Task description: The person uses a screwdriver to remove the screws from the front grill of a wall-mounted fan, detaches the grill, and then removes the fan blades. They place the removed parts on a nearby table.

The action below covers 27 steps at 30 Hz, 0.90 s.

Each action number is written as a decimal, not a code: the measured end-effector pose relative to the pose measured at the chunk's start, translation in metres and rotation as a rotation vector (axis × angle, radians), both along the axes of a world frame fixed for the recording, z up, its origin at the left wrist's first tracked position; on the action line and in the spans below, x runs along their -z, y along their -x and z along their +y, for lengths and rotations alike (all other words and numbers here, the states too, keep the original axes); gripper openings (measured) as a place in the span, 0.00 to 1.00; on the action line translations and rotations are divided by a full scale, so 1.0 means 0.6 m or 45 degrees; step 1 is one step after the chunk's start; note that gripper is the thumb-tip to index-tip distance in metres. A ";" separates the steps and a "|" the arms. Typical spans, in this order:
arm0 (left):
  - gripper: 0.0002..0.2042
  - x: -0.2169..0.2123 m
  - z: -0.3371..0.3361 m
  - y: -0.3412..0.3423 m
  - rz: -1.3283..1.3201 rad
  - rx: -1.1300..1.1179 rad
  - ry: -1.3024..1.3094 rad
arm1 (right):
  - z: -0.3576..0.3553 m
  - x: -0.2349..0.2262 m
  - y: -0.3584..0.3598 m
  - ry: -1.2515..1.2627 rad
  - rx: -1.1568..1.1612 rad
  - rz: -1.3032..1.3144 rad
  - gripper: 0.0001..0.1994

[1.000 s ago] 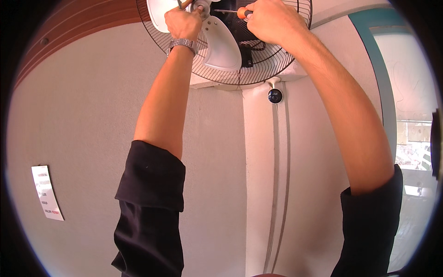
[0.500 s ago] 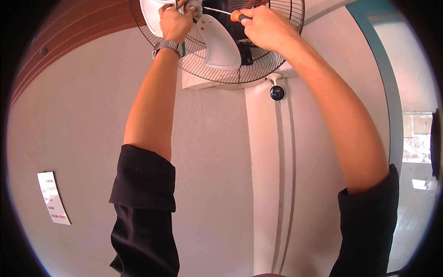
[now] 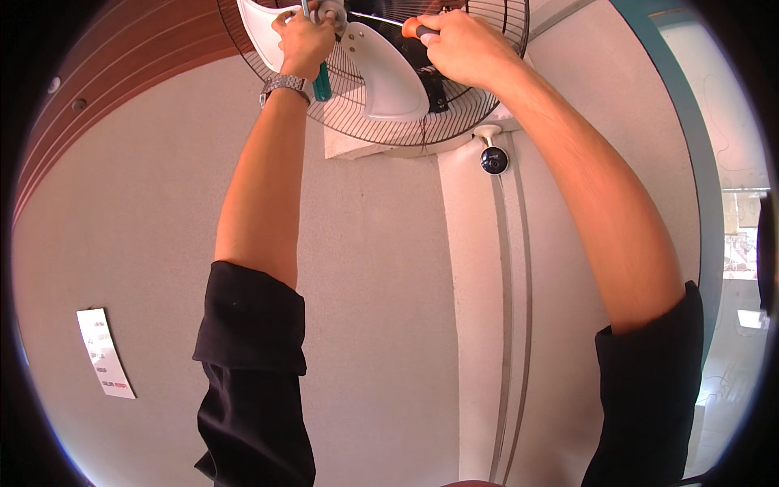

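High in front of me is a wall fan with white blades (image 3: 385, 77) and a dark wire guard (image 3: 479, 114). The fingers of my left hand (image 3: 307, 45) close around the fan's hub (image 3: 331, 11). Held in that same hand is a screwdriver with a green handle (image 3: 322, 83); its handle sticks out below the palm and its shaft above the fingers. My right hand (image 3: 458, 49) grips an orange-and-black screwdriver (image 3: 415, 29), whose thin shaft points left to the hub. Its tip is hard to make out there.
A small round black camera (image 3: 494, 161) on a white mount hangs just below the fan, near cable runs (image 3: 511, 325) down the wall. A white printed sheet (image 3: 105, 353) is on the wall at left. Reddish-brown ceiling panels (image 3: 122, 57) and a teal frame (image 3: 677, 89) flank the fan.
The view has shifted slightly. More of the green handle shows below my left hand. Both hands stay at the fan, with the orange-and-black screwdriver still pointing at the hub.
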<state>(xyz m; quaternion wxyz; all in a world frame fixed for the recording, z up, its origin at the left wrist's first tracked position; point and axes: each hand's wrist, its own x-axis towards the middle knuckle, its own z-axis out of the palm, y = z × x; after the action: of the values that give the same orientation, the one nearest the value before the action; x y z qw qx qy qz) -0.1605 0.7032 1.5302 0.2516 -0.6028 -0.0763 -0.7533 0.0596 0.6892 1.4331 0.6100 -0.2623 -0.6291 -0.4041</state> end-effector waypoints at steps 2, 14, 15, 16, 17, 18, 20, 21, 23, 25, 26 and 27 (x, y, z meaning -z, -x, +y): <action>0.10 -0.002 0.001 -0.011 -0.018 0.041 0.002 | 0.002 -0.007 -0.007 0.067 -0.044 -0.025 0.17; 0.14 0.006 -0.003 -0.005 -0.206 -0.173 -0.012 | -0.053 0.011 -0.001 -0.132 0.332 -0.087 0.13; 0.13 0.008 0.002 -0.011 -0.239 -0.169 -0.092 | -0.060 0.019 0.002 -0.126 0.365 -0.073 0.13; 0.12 0.011 0.011 -0.019 -0.271 -0.164 -0.173 | -0.067 0.028 0.005 -0.120 0.400 -0.058 0.12; 0.10 0.015 0.018 -0.022 -0.304 -0.159 -0.254 | -0.069 0.031 0.007 -0.114 0.435 -0.044 0.12; 0.09 0.000 0.018 -0.013 -0.139 -0.150 -0.207 | -0.066 0.019 -0.002 -0.235 0.820 -0.207 0.12; 0.07 -0.039 0.016 0.034 0.184 -0.182 -0.103 | -0.047 -0.008 -0.009 -0.326 1.091 -0.377 0.12; 0.08 -0.033 0.018 0.025 0.178 -0.093 -0.092 | -0.048 -0.006 -0.008 -0.285 1.017 -0.378 0.12; 0.10 -0.021 0.022 0.006 0.166 0.083 -0.067 | -0.054 -0.005 -0.009 0.072 -0.040 -0.037 0.13; 0.12 -0.029 0.025 0.015 0.187 0.213 -0.085 | -0.063 0.015 -0.003 -0.026 -0.002 -0.031 0.16; 0.13 -0.033 0.026 0.021 0.197 0.278 -0.094 | -0.073 0.026 -0.005 0.019 -0.026 -0.020 0.17; 0.13 -0.027 0.026 0.016 0.221 0.272 -0.120 | -0.081 0.032 -0.008 0.064 -0.033 -0.004 0.17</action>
<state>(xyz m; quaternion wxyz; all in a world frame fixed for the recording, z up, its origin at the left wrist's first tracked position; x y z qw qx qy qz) -0.1698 0.7185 1.5465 0.2038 -0.6580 0.0456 -0.7234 0.0646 0.6406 1.4136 0.6073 -0.2688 -0.6435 -0.3806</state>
